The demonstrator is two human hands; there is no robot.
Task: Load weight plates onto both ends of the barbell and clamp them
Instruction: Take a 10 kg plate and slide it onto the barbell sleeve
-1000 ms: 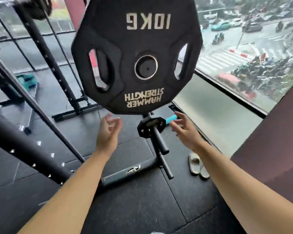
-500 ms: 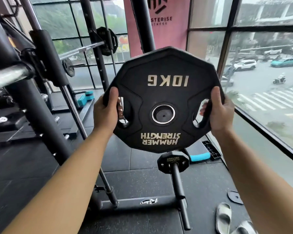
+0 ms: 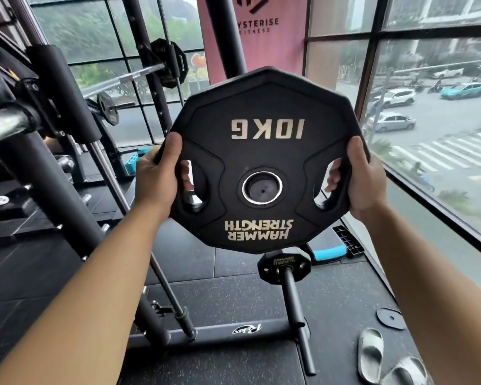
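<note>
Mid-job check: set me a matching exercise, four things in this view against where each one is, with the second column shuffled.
Things:
1. 10 kg plate
2. small plate
3. slippers
4. barbell

Places:
A. on the floor, lower right
B. chrome near end at the left edge
C. gripped at its side cut-outs by the left hand and right hand
D. on the low storage peg, below the held plate

Pairs: 1-C, 2-D, 3-A, 4-B
</note>
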